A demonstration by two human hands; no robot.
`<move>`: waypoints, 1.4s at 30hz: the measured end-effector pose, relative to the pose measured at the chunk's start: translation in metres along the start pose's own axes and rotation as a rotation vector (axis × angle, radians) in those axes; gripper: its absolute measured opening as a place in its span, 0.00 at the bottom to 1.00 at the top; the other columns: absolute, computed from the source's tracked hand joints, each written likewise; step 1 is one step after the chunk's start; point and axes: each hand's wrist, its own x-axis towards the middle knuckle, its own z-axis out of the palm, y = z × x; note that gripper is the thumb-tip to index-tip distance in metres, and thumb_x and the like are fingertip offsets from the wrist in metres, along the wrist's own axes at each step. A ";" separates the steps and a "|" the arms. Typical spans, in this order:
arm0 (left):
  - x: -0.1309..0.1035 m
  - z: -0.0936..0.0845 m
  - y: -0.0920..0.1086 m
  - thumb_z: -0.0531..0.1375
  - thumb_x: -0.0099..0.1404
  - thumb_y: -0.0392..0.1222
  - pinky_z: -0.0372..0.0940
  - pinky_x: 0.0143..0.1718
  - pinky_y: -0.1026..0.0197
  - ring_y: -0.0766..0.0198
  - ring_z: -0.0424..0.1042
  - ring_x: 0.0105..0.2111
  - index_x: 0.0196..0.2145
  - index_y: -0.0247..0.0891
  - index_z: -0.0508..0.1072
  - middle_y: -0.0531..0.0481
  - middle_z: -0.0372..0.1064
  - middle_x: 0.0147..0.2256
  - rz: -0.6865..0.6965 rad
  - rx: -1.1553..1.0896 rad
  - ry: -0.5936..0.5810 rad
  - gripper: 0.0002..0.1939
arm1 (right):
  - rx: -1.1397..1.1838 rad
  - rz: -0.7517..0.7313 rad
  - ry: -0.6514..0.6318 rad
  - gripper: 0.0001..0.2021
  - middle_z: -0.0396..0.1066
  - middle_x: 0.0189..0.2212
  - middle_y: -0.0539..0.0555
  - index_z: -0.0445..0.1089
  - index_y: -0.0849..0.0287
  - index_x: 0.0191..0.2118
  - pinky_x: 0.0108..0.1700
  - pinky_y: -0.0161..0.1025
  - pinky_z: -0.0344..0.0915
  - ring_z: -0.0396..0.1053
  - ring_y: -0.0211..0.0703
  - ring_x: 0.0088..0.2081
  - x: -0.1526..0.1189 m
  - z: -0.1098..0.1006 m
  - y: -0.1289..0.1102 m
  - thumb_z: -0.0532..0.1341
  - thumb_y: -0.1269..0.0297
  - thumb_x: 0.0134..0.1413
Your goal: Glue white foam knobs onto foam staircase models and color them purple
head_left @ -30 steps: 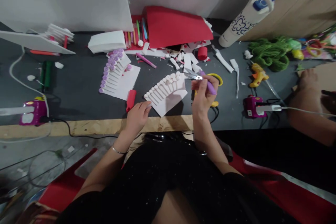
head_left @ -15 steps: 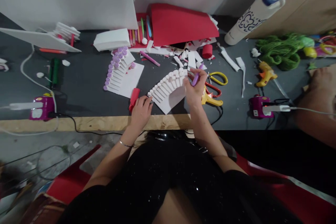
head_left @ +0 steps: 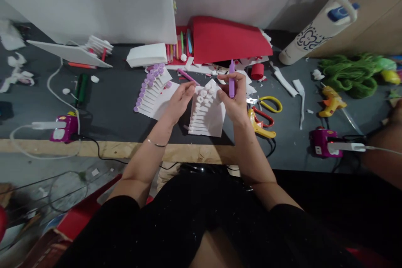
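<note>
A purple marker stands nearly upright in my right hand, whose fingers are closed round it. The same hand rests at the upper right edge of a white card. Rows of white strips with rounded, rolled white ends fan across this card. My left hand pinches the card near its upper left corner; its fingertips partly hide that spot. To the left lies a similar piece with purple-coloured rolled ends, on white card. Another purple marker lies behind my left hand.
Scissors with yellow handles, red-handled scissors and a yellow glue gun lie right of my right hand. Further right are another glue gun, green yarn, a white bottle and another person's arm. Purple power blocks have trailing cords.
The white card has turned so its strips now lie more level. My left hand has moved up from the card's lower left to its upper left. The marker stays in my right hand.
</note>
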 end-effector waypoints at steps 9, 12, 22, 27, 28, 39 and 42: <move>0.026 0.016 -0.005 0.60 0.75 0.53 0.73 0.56 0.54 0.56 0.77 0.56 0.59 0.37 0.72 0.37 0.76 0.59 -0.037 -0.101 -0.082 0.22 | 0.166 -0.048 0.137 0.21 0.72 0.55 0.58 0.59 0.48 0.54 0.61 0.54 0.72 0.73 0.49 0.58 0.013 0.018 0.005 0.61 0.62 0.55; 0.025 0.011 -0.006 0.59 0.74 0.56 0.72 0.56 0.54 0.55 0.76 0.55 0.60 0.37 0.72 0.39 0.76 0.58 -0.078 -0.134 -0.099 0.25 | 0.242 -0.075 0.177 0.20 0.71 0.53 0.55 0.59 0.47 0.54 0.60 0.52 0.73 0.74 0.47 0.56 0.012 0.030 0.013 0.61 0.63 0.56; 0.024 -0.003 -0.019 0.62 0.68 0.67 0.68 0.38 0.61 0.62 0.74 0.38 0.57 0.40 0.73 0.45 0.77 0.42 -0.076 -0.166 -0.154 0.32 | 0.299 -0.105 0.017 0.21 0.72 0.55 0.54 0.61 0.46 0.56 0.52 0.48 0.77 0.75 0.43 0.46 0.007 0.047 0.028 0.63 0.66 0.58; 0.021 -0.004 -0.017 0.60 0.70 0.68 0.65 0.34 0.62 0.64 0.71 0.33 0.52 0.44 0.76 0.50 0.72 0.34 -0.041 -0.162 -0.097 0.27 | 0.308 -0.130 -0.070 0.24 0.72 0.56 0.53 0.59 0.45 0.58 0.52 0.48 0.77 0.76 0.42 0.45 0.002 0.042 0.027 0.63 0.67 0.59; 0.021 -0.004 -0.017 0.60 0.70 0.68 0.64 0.32 0.62 0.64 0.69 0.31 0.49 0.44 0.77 0.51 0.70 0.32 -0.030 -0.149 -0.083 0.26 | 0.306 -0.136 -0.089 0.24 0.72 0.56 0.53 0.59 0.45 0.58 0.52 0.48 0.78 0.76 0.42 0.45 0.001 0.042 0.025 0.63 0.68 0.59; 0.021 -0.002 -0.022 0.60 0.73 0.55 0.61 0.29 0.64 0.67 0.66 0.28 0.34 0.42 0.73 0.54 0.67 0.28 -0.053 -0.092 -0.039 0.15 | 0.307 -0.161 -0.078 0.22 0.72 0.54 0.52 0.63 0.47 0.56 0.52 0.45 0.77 0.76 0.41 0.47 -0.005 0.049 0.013 0.62 0.71 0.58; 0.021 -0.004 -0.022 0.59 0.74 0.57 0.64 0.30 0.64 0.67 0.69 0.30 0.42 0.43 0.75 0.52 0.71 0.32 -0.022 -0.039 -0.052 0.16 | 0.304 -0.154 -0.048 0.22 0.72 0.53 0.51 0.63 0.47 0.55 0.50 0.45 0.77 0.76 0.40 0.44 -0.005 0.049 0.015 0.61 0.73 0.56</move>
